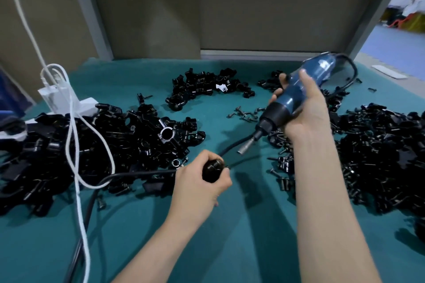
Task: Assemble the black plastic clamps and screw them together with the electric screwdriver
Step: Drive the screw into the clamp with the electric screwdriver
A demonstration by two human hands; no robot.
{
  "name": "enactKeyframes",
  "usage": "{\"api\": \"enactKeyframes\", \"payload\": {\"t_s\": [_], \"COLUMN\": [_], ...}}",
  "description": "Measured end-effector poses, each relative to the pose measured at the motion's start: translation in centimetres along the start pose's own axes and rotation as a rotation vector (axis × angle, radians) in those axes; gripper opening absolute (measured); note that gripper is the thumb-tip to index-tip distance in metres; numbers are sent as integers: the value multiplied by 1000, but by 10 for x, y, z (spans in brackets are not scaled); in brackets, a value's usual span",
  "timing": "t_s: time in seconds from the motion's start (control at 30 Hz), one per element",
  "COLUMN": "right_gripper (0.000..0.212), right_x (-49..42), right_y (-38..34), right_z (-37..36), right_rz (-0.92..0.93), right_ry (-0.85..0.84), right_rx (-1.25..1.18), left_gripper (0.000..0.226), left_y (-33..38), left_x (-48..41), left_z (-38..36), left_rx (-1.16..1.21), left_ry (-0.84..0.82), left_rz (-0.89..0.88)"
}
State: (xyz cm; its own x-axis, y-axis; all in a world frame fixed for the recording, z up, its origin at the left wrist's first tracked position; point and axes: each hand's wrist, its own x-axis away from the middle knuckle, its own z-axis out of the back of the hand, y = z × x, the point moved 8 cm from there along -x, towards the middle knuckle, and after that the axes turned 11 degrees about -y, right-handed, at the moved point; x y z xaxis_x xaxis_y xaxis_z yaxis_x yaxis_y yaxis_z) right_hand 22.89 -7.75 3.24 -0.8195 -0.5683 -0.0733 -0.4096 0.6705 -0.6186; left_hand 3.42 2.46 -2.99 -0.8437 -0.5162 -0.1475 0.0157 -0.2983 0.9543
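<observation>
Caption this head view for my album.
Right hand points the screwdriver toward a black part gripped in the left hand, amid clamp piles.

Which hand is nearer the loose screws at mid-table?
Right. The right hand, gripping the electric screwdriver, is just right of the loose screws; the left hand, gripping a black clamp, is farther off, toward the camera.

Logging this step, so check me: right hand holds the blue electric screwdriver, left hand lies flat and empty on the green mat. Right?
Not quite. The head view shows the left hand is not flat and empty: its fingers curl round a black clamp. The right hand does hold the blue electric screwdriver.
</observation>
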Motion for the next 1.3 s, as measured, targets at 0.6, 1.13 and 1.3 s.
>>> {"api": "enactKeyframes", "payload": {"t_s": [0.6, 1.13, 1.3], "right_gripper": [29, 14, 13], "right_x": [4, 9, 11], "right_y": [2, -2, -2], "right_z": [-36, -49, -54], "right_rz": [46, 73, 83], "right_ry": [-150, -270, -300], "right_rx": [4, -10, 6], "left_gripper": [9, 15, 11], "left_y": [-6, -11, -15], "left_x": [0, 0, -1], "left_z": [-5, -20, -24], "left_rx": [-23, 137, 206], "left_ry": [-22, -139, -163], "left_rz": [33, 97, 120]}}
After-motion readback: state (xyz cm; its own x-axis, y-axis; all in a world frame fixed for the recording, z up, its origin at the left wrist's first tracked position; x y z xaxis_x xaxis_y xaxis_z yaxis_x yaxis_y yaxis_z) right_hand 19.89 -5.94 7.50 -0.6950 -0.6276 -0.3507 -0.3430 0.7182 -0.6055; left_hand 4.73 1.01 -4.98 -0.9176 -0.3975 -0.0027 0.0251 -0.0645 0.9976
